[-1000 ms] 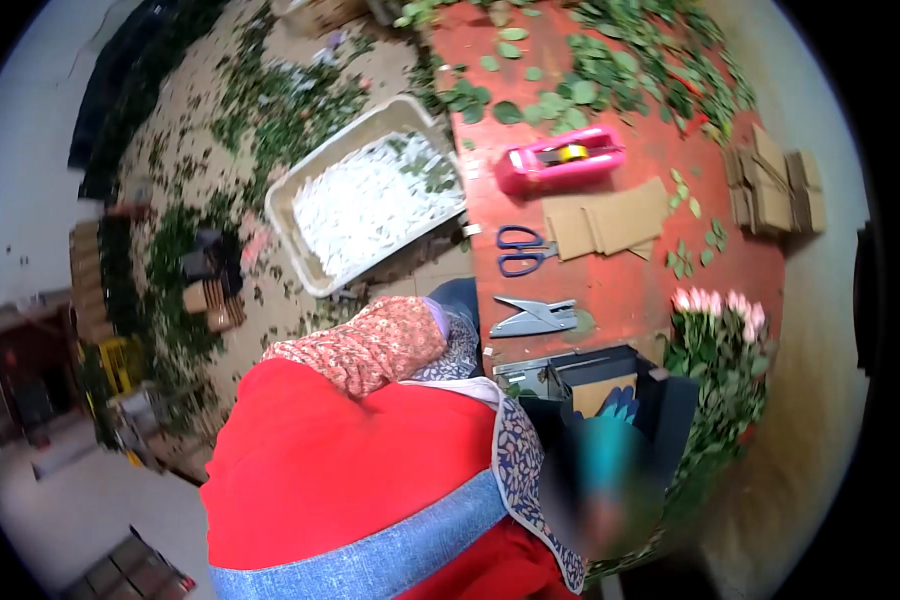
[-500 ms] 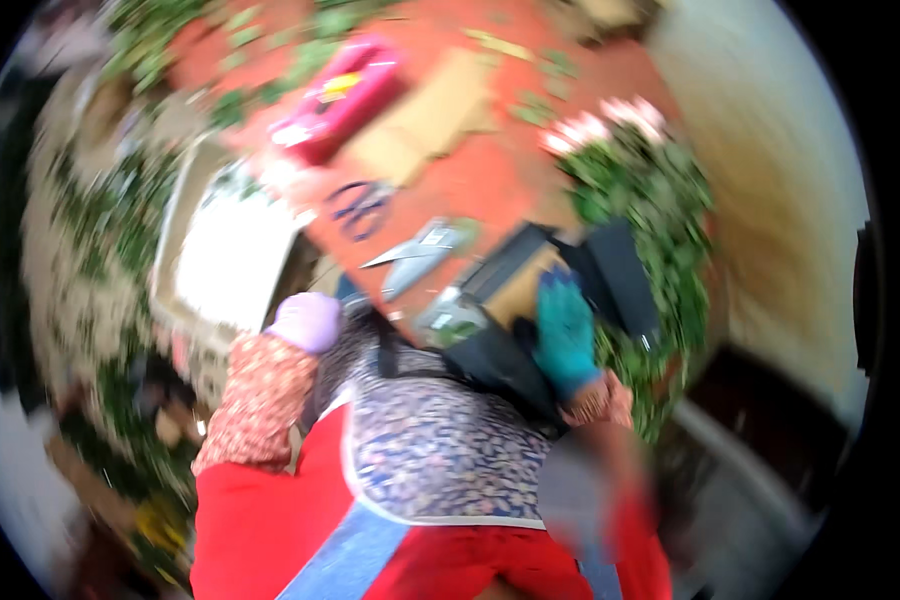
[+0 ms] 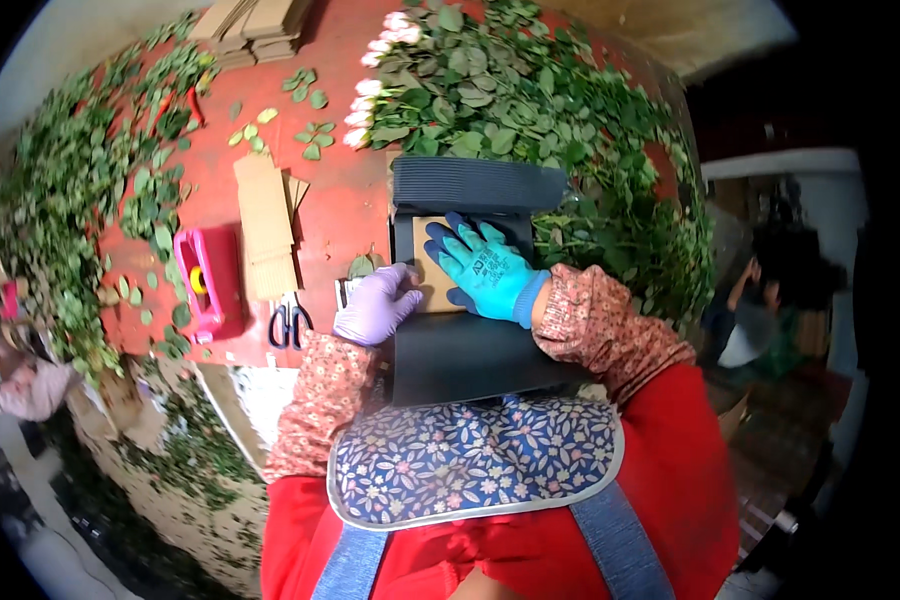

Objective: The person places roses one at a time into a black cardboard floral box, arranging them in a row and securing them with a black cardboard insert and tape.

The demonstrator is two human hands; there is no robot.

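Left grip (image 3: pixel 375 303), in a lavender glove, has come from beside the lap up to the near-left edge of a brown cardboard piece (image 3: pixel 430 290); the whole view has also swung round with the head. Right grip (image 3: pixel 485 265), in a teal glove, stays on the cardboard, its fingers spread and laid flat across the face. Fingers of the left grip are curled at the edge; whether they pinch it cannot be told. The cardboard lies beneath the right grip, against a black folder (image 3: pixel 480 355) whose ribbed flap (image 3: pixel 480 185) stands beyond the fingertips and whose smooth panel reaches back toward the apron (image 3: pixel 475 460). In my judgement the flat palm serves to keep the cardboard down, while the left grip steadies its side. Beyond the right grip lies a bundle of pink roses (image 3: pixel 365 110), heads toward the left, presumably so laid to keep the blooms off the folder. Left of the left grip are scissors (image 3: pixel 288 325), a pink tape dispenser (image 3: pixel 228 290) and cardboard strips (image 3: pixel 265 230). The red worktop (image 3: pixel 335 180) is littered with leaves; the floor (image 3: pixel 195 495), lower left, likewise. Other people are partly visible at both sides of the room.
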